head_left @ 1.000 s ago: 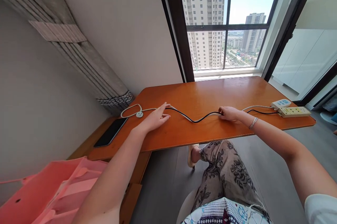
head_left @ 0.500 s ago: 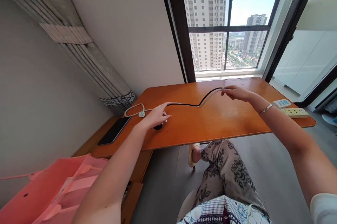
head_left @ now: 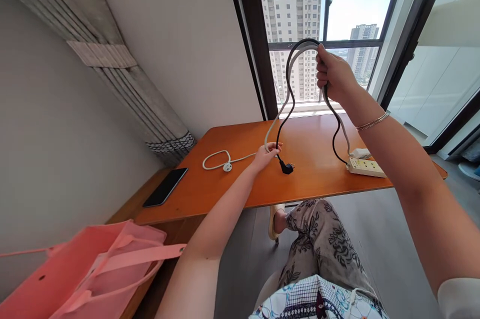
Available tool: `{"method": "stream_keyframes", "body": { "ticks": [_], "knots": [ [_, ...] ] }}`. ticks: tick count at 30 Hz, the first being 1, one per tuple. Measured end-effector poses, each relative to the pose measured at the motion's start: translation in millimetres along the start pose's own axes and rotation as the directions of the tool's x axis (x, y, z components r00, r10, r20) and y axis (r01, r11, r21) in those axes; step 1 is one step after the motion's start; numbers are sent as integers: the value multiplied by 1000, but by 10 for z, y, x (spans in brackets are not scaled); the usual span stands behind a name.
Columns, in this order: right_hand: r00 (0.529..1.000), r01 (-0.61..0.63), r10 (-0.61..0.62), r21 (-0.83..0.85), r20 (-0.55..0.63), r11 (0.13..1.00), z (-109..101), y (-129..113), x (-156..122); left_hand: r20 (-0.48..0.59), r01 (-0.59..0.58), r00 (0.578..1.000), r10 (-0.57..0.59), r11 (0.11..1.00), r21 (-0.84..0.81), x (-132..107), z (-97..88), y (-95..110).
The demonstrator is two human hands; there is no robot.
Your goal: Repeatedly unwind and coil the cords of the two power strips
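Note:
My right hand is raised high in front of the window, closed around a black cord and a white cord held together in a loop. Both cords hang down to the orange wooden table. The black cord ends in a black plug dangling just above the table. My left hand pinches the cords low down, close to that plug. The white cord runs left along the table to a white plug. Two power strips lie at the table's right end.
A dark phone lies on a lower wooden shelf left of the table. A pink bag sits at the lower left. Grey folded curtain panels lean on the left wall. My patterned trouser legs are under the table.
My right hand has lifted the two cords from table height to well above it, forming a tall loop. My left hand slid right along the cords. The power strips were dragged left.

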State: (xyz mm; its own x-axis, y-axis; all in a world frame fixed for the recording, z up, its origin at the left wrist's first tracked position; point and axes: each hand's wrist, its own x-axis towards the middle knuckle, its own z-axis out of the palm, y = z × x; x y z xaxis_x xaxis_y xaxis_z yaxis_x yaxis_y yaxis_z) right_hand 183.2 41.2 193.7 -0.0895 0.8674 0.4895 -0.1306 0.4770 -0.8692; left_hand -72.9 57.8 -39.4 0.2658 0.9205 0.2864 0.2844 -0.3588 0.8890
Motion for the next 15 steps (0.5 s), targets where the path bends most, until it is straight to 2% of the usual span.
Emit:
{"method": "stream_keyframes", "body": {
  "ticks": [2,5,10,13,15],
  "knots": [
    [999,19,-17,33,-35,999,57,-82,44,56,-13,998,22,988,-153,7,178,-57],
    [993,28,-17,91,-121,995,120,-213,78,92,-23,994,52,956,-292,-18,425,-135],
    [978,54,-24,141,-208,988,161,-325,115,15,-49,998,60,903,-426,-45,763,-192],
    [974,76,-45,134,-221,988,193,-321,125,-38,-42,999,27,885,-463,-33,895,-143],
    [967,100,-57,164,-247,981,240,-321,118,-37,-47,999,33,873,-485,-26,963,-68]
  ]
}}
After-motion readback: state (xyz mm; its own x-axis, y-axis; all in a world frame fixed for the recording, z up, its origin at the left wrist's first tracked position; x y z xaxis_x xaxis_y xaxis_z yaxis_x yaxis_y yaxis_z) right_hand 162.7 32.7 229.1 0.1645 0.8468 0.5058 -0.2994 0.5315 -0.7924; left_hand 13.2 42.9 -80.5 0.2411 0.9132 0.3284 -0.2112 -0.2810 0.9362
